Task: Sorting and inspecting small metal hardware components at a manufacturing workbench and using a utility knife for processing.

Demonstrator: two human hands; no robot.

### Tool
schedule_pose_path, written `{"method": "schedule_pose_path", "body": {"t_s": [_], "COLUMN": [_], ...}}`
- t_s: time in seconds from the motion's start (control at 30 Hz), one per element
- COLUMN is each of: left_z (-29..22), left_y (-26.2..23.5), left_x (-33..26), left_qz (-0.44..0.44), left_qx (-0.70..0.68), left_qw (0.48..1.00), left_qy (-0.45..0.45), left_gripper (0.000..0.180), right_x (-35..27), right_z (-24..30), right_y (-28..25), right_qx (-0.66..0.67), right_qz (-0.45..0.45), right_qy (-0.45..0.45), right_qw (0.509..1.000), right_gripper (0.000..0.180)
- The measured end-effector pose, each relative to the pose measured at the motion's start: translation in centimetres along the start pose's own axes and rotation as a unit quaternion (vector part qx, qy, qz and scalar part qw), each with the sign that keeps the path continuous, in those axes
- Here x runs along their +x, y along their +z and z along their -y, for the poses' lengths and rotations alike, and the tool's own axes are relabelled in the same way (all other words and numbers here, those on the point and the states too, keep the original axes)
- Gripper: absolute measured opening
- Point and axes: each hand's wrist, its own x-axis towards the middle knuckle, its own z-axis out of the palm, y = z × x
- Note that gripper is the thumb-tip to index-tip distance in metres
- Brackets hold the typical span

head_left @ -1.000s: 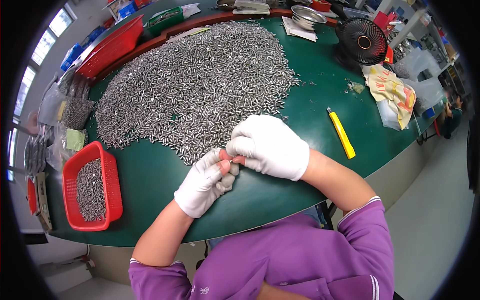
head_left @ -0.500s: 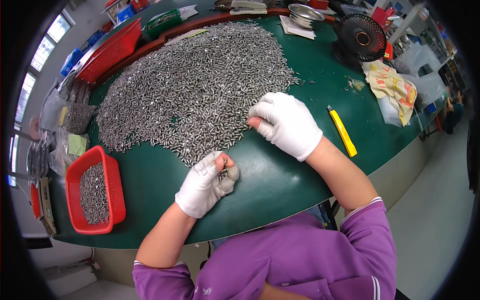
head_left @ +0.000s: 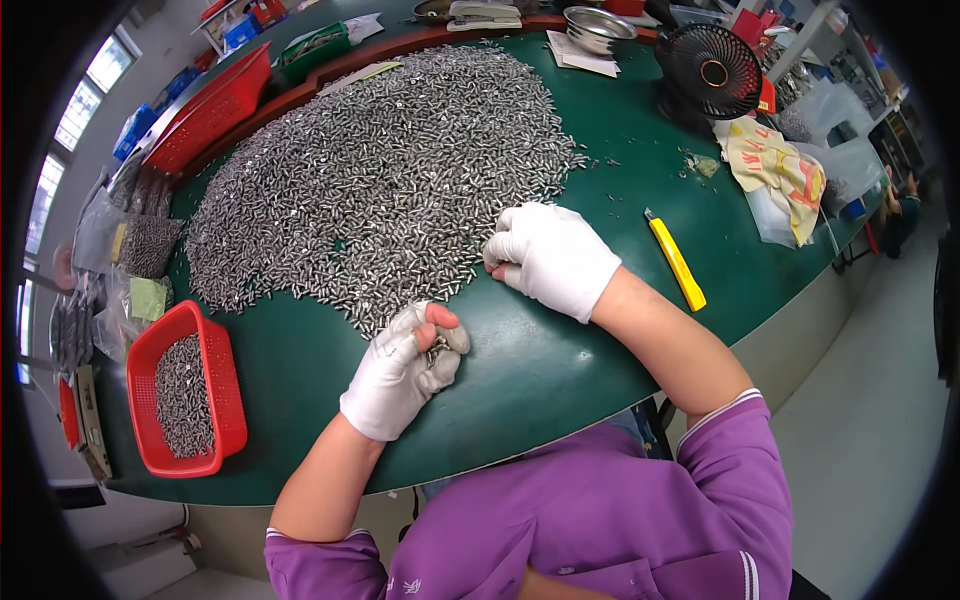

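Left hand (head_left: 405,368) is curled shut around a small bunch of metal pins while the right hand (head_left: 555,258), fingers bent, rests at the near edge of the big pin pile (head_left: 390,170) on the green surface (head_left: 560,370).

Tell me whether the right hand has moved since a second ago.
Yes. The right hand left the left hand and went toward the pile of metal parts.

Workshop: metal-parts heap (head_left: 380,170), sorting bins (head_left: 185,390).
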Motion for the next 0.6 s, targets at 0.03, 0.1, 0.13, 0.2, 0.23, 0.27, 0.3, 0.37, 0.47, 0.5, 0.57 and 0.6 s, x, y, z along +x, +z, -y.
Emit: {"method": "schedule_pose_path", "body": {"t_s": [0.03, 0.1, 0.13, 0.2, 0.23, 0.27, 0.3, 0.37, 0.47, 0.5, 0.57, 0.6], "left_z": [0.0, 0.1, 0.1, 0.1, 0.2, 0.2, 0.1, 0.1, 0.1, 0.1, 0.2, 0.2], "left_y": [0.0, 0.1, 0.1, 0.0, 0.0, 0.0, 0.0, 0.0, 0.1, 0.2, 0.2, 0.2], "left_x": [0.0, 0.0, 0.0, 0.0, 0.0, 0.0, 0.0, 0.0, 0.0, 0.0, -0.1, -0.1], "left_qz": [0.0, 0.006, 0.007, 0.006, 0.006, 0.005, 0.004, 0.003, 0.0, -0.002, -0.007, -0.012], "left_qx": [0.0, -0.004, -0.005, -0.002, -0.003, -0.001, 0.0, 0.0, 0.003, 0.007, 0.009, 0.011], "left_qw": [1.0, 1.0, 1.0, 1.0, 1.0, 1.0, 1.0, 1.0, 1.0, 1.0, 1.0, 1.0], "left_qy": [0.001, 0.001, 0.001, 0.001, 0.001, 0.001, 0.0, -0.003, -0.003, 0.0, 0.001, 0.002], "left_gripper": [0.026, 0.026, 0.026, 0.026, 0.026, 0.025, 0.025, 0.025, 0.025, 0.025, 0.025, 0.025], "right_x": [0.0, 0.1, 0.2, 0.2, 0.2, 0.1, 0.1, 0.1, 0.1, 0.1, 0.1, 0.1], "right_z": [0.1, 0.0, 0.0, -0.2, -0.3, -0.4, -0.3, -0.1, -0.9, -1.2, -1.8, -2.0], "right_y": [-0.1, -0.1, -0.2, -0.2, -0.1, -0.1, -0.1, -0.2, -0.6, -0.8, -1.1, -1.2], "right_qx": [0.002, -0.008, -0.018, -0.026, -0.026, -0.025, -0.025, -0.022, -0.037, -0.037, -0.041, -0.044], "right_qz": [0.008, -0.016, -0.041, -0.048, -0.031, -0.014, -0.013, -0.015, -0.076, -0.076, -0.07, -0.068], "right_qy": [-0.007, -0.003, 0.001, 0.011, 0.018, 0.026, 0.026, 0.026, 0.026, 0.026, 0.035, 0.04], "right_qw": [1.0, 1.0, 0.999, 0.998, 0.999, 0.999, 0.999, 0.999, 0.996, 0.996, 0.996, 0.996], "right_gripper": [0.004, 0.005, 0.005, 0.005, 0.006, 0.007, 0.007, 0.006, 0.007, 0.007, 0.006, 0.006]}}
